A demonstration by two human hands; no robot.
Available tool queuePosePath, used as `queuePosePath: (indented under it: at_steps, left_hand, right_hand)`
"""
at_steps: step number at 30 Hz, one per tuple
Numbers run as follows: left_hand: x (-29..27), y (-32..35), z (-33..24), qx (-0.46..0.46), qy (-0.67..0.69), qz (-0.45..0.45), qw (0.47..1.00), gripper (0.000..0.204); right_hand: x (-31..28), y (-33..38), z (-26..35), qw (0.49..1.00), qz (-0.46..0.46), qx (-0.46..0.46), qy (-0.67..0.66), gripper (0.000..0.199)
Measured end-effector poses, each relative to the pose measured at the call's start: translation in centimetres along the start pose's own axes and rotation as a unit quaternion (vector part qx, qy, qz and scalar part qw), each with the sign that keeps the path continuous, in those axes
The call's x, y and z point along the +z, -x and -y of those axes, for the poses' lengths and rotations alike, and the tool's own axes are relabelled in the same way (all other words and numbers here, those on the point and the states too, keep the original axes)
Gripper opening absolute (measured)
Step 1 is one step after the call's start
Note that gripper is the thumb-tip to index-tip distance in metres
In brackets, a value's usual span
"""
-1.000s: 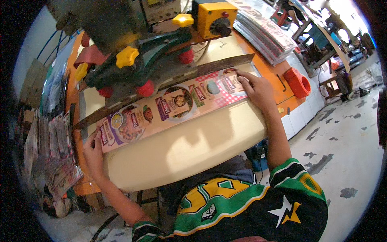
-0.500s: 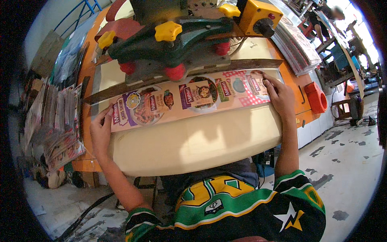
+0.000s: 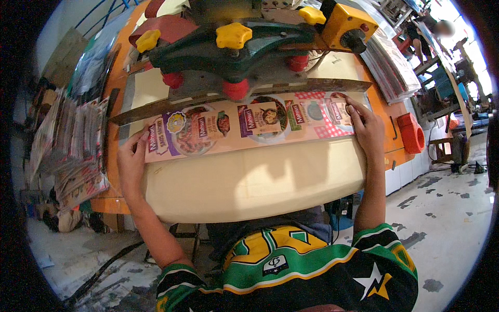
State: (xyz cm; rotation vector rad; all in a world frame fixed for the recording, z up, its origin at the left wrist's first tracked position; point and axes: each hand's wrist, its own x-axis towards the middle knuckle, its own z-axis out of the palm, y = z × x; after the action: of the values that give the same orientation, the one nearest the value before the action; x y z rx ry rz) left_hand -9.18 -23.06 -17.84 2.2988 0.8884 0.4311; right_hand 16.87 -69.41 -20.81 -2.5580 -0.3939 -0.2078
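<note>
Person seated at an orange workbench (image 3: 400,151), both bare hands flat on a long printed strip of packaging (image 3: 249,125) showing food pictures, purple panels and a red-checked end. The strip lies crosswise on a cream padded board (image 3: 254,179), its far edge tucked under a long metal blade bar (image 3: 244,99) of the green machine head (image 3: 234,47). Left hand (image 3: 132,161) presses the strip's left end, fingers spread and lying open on the print, not pinching it; likely to keep that end from creeping sideways. Right hand (image 3: 366,127) rests on the right end over the checked patch, fingers extended and pushed toward the bar, palm down, nothing clamped between the fingers. Held at both ends like this, the strip sits taut and square to the bar; that looks like the reason for the wide, symmetrical hold. Yellow knobs (image 3: 234,35) and red knobs (image 3: 236,89) stand on the machine head above the strip, and a yellow switch box (image 3: 347,25) sits at its right. A red cylinder (image 3: 411,133) stands on the bench edge just right of the right hand. Stacks of printed sheets (image 3: 73,151) lie off the bench at left; another pile (image 3: 392,65) sits beyond the right hand.
</note>
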Motion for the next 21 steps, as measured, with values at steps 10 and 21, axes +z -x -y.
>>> queuePosePath:
  at_steps: [10,21]
  left_hand:
    - [1.1,-0.9,3.0,0.026,0.069,-0.029,0.997,0.033]
    - [-0.2,0.3,1.2,0.027,0.037,-0.025,0.999,0.036]
  right_hand:
    - [-0.3,0.1,0.3,0.999,-0.008,-0.021,-0.037,0.032]
    - [0.4,0.0,-0.4,1.000,0.002,-0.013,-0.024,0.035]
